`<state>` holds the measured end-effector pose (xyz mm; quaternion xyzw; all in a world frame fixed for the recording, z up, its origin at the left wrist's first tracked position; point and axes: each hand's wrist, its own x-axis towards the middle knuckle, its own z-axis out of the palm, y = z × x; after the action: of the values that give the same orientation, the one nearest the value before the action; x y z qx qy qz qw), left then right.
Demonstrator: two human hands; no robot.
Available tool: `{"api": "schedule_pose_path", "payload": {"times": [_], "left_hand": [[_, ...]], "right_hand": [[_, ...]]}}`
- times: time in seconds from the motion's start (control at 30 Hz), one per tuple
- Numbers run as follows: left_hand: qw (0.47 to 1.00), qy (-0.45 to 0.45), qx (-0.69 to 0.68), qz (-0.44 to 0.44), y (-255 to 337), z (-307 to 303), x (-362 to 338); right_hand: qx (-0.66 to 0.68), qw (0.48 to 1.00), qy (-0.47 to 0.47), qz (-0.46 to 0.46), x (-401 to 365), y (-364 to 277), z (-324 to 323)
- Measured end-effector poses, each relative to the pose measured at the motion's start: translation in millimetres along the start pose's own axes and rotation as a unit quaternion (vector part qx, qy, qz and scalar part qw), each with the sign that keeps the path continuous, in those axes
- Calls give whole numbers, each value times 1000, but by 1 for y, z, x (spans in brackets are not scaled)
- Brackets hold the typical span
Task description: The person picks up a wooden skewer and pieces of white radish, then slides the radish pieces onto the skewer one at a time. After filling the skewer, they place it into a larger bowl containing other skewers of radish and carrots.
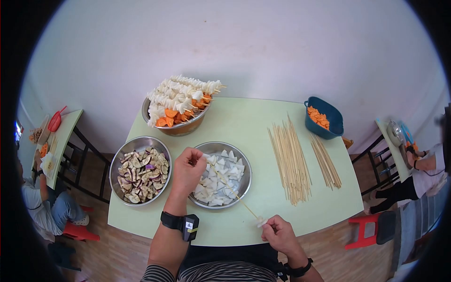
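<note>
My right hand is closed around the lower end of a bamboo skewer, near the table's front edge. White vegetable slices are threaded on it just beside those fingers. The skewer slants up and left across a metal bowl of white vegetable pieces. Over that bowl's left rim, my left hand is pinched near the skewer's far end. A bit of white vegetable shows at its fingertips, mostly hidden by them.
Left stands a bowl of eggplant pieces; behind it, a bowl heaped with loaded skewers. Bare skewers lie right in two bundles, near a teal basket with carrot pieces. People sit at side tables, left and right.
</note>
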<state>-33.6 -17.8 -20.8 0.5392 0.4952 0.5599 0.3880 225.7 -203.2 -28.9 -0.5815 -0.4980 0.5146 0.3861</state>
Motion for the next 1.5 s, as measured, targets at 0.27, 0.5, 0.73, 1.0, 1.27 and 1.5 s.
{"api": "schedule_pose_path", "payload": {"times": [0.27,0.5,0.73,1.0,1.27,1.5], "left_hand": [[999,-4,37,16,5,-2,-1],[999,-2,52,16,2,-2,0],[999,-6,47,5,1,-1,0],[999,-3,43,9,2,-1,-1],[995,-6,88,48,7,0,-4],[979,7,156,128,20,5,-10]], "right_hand": [[-3,1000,6,4,0,0,1],[-18,1000,14,-11,-1,4,2],[-15,1000,18,-16,-2,3,2],[-24,1000,10,-17,-1,2,2],[-32,999,18,-7,-1,0,3],[-4,1000,11,-12,-1,3,7]]}}
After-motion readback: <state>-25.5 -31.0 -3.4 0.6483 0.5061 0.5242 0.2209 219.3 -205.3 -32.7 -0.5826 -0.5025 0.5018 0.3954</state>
